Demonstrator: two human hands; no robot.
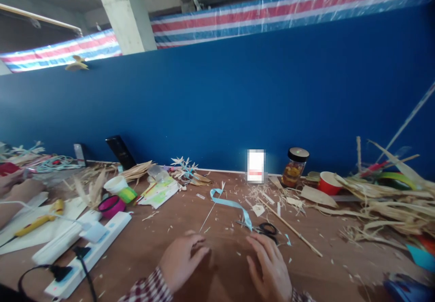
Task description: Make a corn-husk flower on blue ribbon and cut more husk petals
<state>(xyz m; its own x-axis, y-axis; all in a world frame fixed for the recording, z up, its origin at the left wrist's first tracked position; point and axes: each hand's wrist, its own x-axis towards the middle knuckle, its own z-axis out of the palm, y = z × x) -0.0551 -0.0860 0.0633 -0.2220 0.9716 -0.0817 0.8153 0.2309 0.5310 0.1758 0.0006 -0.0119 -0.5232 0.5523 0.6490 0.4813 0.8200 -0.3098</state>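
Observation:
My left hand [180, 259] rests low on the brown table [149, 243] with its fingers curled together, pinching the near end of a thin pale stick [210, 211] that runs up to a small straw flower. My right hand [270, 268] lies beside it, fingers stretched flat on the table and holding nothing. Black-handled scissors [265, 228] lie just beyond my right hand. A light blue ribbon [233, 204] curls across the table from the stick's top down to the scissors.
A white power strip [91, 252] with black plugs and a yellow tool [37, 222] lie at left, near another person's hand [15, 186]. Cups, a pink tape roll [111, 205], a jar [295, 167], a red cup [329, 183] and heaps of dried husks [384, 202] line the blue wall.

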